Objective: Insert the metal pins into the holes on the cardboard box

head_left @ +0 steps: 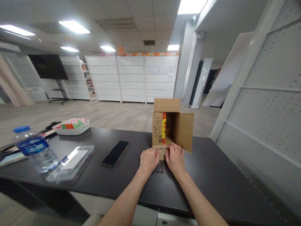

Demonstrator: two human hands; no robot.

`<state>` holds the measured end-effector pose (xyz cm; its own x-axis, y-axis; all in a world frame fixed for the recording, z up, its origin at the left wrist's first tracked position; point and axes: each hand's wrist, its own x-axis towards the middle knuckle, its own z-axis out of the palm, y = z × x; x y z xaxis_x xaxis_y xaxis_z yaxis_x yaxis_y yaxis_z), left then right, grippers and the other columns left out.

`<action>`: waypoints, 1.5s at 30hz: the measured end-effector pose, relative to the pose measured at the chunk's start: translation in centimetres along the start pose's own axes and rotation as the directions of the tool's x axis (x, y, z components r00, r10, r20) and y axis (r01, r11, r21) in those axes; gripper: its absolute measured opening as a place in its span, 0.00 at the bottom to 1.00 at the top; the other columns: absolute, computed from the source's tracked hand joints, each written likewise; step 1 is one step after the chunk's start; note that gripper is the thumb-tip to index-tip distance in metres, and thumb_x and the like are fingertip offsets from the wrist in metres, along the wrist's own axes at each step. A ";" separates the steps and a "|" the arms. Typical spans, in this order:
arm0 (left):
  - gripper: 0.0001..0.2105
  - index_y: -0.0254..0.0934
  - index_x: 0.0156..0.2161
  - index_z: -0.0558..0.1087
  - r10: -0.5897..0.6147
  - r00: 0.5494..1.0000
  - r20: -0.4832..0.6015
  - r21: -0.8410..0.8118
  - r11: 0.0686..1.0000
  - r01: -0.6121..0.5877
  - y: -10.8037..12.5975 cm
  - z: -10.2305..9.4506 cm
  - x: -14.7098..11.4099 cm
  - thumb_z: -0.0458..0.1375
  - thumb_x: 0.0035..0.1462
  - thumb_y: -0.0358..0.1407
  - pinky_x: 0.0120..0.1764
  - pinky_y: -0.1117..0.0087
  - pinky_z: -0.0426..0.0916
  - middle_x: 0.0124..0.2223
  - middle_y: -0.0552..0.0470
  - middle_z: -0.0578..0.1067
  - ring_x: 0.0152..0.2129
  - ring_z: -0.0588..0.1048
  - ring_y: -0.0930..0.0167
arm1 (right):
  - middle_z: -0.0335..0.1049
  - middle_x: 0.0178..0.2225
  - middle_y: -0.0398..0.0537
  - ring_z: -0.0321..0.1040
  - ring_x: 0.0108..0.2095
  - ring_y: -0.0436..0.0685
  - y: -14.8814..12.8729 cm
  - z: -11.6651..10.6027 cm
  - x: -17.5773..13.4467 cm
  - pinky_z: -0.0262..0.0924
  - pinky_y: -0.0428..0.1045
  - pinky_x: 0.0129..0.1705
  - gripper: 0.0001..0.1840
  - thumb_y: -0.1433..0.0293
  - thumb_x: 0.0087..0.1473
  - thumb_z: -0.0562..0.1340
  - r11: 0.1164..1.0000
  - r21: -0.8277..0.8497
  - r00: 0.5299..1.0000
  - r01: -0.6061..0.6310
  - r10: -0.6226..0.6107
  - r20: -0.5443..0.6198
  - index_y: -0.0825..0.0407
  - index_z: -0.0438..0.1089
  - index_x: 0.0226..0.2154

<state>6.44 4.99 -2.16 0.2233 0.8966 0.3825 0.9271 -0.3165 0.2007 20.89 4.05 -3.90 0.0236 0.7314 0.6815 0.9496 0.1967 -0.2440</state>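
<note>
Head view, bare-handed work at a dark worktop (199, 179).

Item: cardboard box (184, 130), its mouth turned toward the person, near the far edge of the worktop; side flaps spread, top flap (167, 105) raised, lower flap (162, 154) hanging at the front between the hands. Dark holes pierce the lower flap in rows; more dark spots show on the left flap (157, 125).

Item: metal fasteners (160, 168), thin, nails or screws, lined up just below the lower flap.

Grip: left hand (149, 160), fingers curled in at the flap's left edge; right hand (175, 157), fingers bent over its right side. Both are drawn nearly closed; the fingertips are largely hidden, so whether either pinches the card or a small piece cannot be told.

Step, as judged: work at the pierced flap. A next move there would call for a steady flap and a fine pinch.

Markings: yellow-and-red strip (164, 128) with characters too small to read; barcode (160, 138) beside it; blue bottle label (35, 145), white lettering, brand not legible; pale paper label (74, 159) in a clear plastic case (87, 153), writing unreadable. Phone (115, 153): dark screen, no text.
</note>
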 end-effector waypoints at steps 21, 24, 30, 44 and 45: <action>0.13 0.35 0.32 0.73 -0.018 1.000 -0.002 0.004 1.000 0.018 0.0 0.2 0.0 0.46 0.58 0.33 0.36 0.69 0.64 0.33 0.47 0.75 0.32 0.74 0.69 | 0.67 0.43 0.54 0.57 0.43 0.61 0.9 1.1 0.2 0.48 0.54 0.41 0.06 0.70 0.56 0.53 0.997 0.075 0.994 0.019 -0.011 -0.107 0.52 0.65 0.34; 0.13 0.35 0.32 0.73 -0.012 1.000 -0.010 0.003 1.000 0.012 -0.1 0.4 0.0 0.46 0.58 0.33 0.37 0.69 0.65 0.33 0.47 0.75 0.32 0.74 0.69 | 0.67 0.43 0.53 0.58 0.42 0.61 0.7 0.8 0.2 0.48 0.54 0.41 0.06 0.70 0.56 0.53 0.996 0.086 0.994 0.018 -0.008 -0.111 0.52 0.64 0.34; 0.13 0.35 0.31 0.73 -0.008 1.000 -0.019 0.017 1.000 0.008 -0.1 0.4 0.1 0.46 0.59 0.33 0.35 0.69 0.65 0.32 0.47 0.76 0.30 0.74 0.69 | 0.68 0.42 0.52 0.59 0.41 0.60 0.3 0.1 0.1 0.48 0.53 0.42 0.05 0.70 0.57 0.53 0.994 0.105 0.994 0.015 -0.004 -0.112 0.51 0.64 0.34; 0.14 0.35 0.31 0.73 -0.035 0.999 0.008 0.005 0.999 0.035 0.1 0.0 0.1 0.45 0.59 0.33 0.34 0.71 0.65 0.32 0.47 0.76 0.30 0.75 0.69 | 0.69 0.42 0.52 0.61 0.41 0.59 -0.3 -0.9 0.0 0.48 0.53 0.43 0.07 0.69 0.58 0.52 0.979 0.203 0.988 0.030 0.001 -0.152 0.52 0.63 0.36; 0.14 0.35 0.32 0.73 -0.042 0.999 0.015 0.002 0.999 0.042 0.1 0.0 0.1 0.45 0.59 0.33 0.34 0.71 0.65 0.32 0.47 0.76 0.30 0.75 0.70 | 0.69 0.42 0.52 0.61 0.42 0.59 -0.3 -1.0 0.0 0.48 0.53 0.43 0.07 0.69 0.59 0.52 0.976 0.215 0.988 0.033 0.001 -0.156 0.52 0.63 0.37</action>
<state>6.52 5.02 -2.07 0.1888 0.9137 0.3600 0.9364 -0.2779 0.2144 20.88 3.34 -3.15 0.0728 0.6207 0.7807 0.8604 0.3567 -0.3639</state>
